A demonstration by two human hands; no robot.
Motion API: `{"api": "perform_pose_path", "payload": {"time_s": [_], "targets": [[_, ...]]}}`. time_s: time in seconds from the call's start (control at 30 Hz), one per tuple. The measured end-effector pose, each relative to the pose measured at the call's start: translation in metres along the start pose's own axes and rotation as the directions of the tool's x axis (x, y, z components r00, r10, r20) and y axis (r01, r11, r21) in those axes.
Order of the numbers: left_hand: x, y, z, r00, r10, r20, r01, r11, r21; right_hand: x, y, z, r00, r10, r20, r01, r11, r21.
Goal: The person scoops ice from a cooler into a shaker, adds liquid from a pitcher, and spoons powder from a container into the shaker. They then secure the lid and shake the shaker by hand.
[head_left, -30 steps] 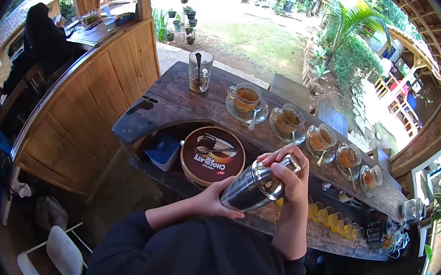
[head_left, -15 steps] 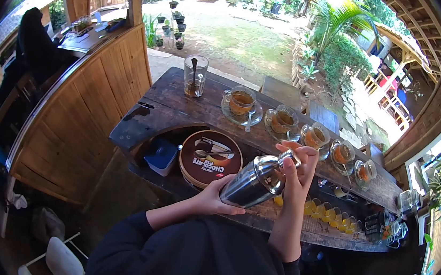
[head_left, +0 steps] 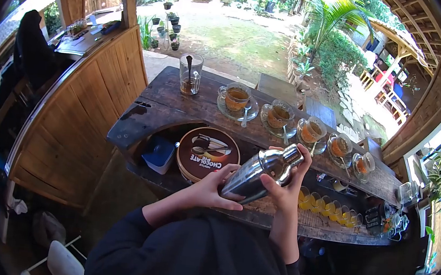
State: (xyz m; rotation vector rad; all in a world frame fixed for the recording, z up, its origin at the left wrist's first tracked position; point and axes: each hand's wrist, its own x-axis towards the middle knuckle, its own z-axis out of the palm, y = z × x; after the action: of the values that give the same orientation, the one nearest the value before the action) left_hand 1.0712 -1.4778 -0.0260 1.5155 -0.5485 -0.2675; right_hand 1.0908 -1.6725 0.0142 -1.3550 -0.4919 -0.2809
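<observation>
A shiny metal cocktail shaker (head_left: pixel 255 175) lies tilted between my two hands, its capped top pointing up and to the right. My left hand (head_left: pixel 214 187) is wrapped around the lower body. Around the shoulder and cap, my right hand (head_left: pixel 288 183) grips with the thumb on the near side and fingers behind. Just left of the shaker sits a round brown chocolate pie tin (head_left: pixel 205 152). Beyond it, along the raised wooden counter, stand several glass cups of amber drink on saucers, the nearest-left being a glass cup (head_left: pixel 235 97) with a spoon beside it.
A tall glass mug (head_left: pixel 189 75) with a dark spoon stands at the counter's left end. Below are a blue-lidded box (head_left: pixel 158 152) and a row of small glasses of yellow liquid (head_left: pixel 326 206). A person in dark clothing (head_left: pixel 32 50) sits at far left. A white chair (head_left: pixel 63 263) stands lower left.
My right hand has shifted from fingers raised over the cap to a grip around the shaker's top. The shaker's cap now shows more plainly. The view has shifted slightly.
</observation>
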Motion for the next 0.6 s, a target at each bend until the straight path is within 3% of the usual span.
{"api": "perform_pose_path", "payload": {"time_s": [0.03, 0.07, 0.13, 0.23, 0.53, 0.6], "targets": [[0.001, -0.002, -0.002, 0.992, -0.091, 0.084, 0.102, 0.985, -0.138, -0.001, 0.002, -0.002, 1.000, -0.005, 0.027, 0.002, 0.996, 0.089], [0.003, -0.004, -0.001, 0.992, -0.089, 0.085, 0.100, 0.985, -0.140, -0.001, 0.002, -0.004, 0.998, -0.013, 0.056, 0.003, 0.984, 0.176], [0.007, -0.007, 0.003, 0.981, -0.073, 0.181, 0.120, 0.957, -0.263, 0.001, -0.001, -0.002, 0.998, -0.025, 0.064, 0.015, 0.989, 0.146], [0.008, -0.015, 0.012, 0.985, -0.075, 0.154, 0.125, 0.930, -0.345, 0.006, -0.002, -0.008, 0.990, -0.071, 0.120, 0.062, 0.995, 0.078], [0.011, -0.009, 0.024, 0.988, -0.106, 0.111, 0.138, 0.931, -0.338, 0.015, -0.005, -0.022, 0.977, -0.099, 0.189, 0.093, 0.995, 0.041], [0.009, -0.006, 0.028, 0.991, -0.095, 0.097, 0.123, 0.931, -0.343, 0.018, -0.005, -0.024, 0.976, -0.041, 0.215, 0.026, 0.997, 0.072]]}}
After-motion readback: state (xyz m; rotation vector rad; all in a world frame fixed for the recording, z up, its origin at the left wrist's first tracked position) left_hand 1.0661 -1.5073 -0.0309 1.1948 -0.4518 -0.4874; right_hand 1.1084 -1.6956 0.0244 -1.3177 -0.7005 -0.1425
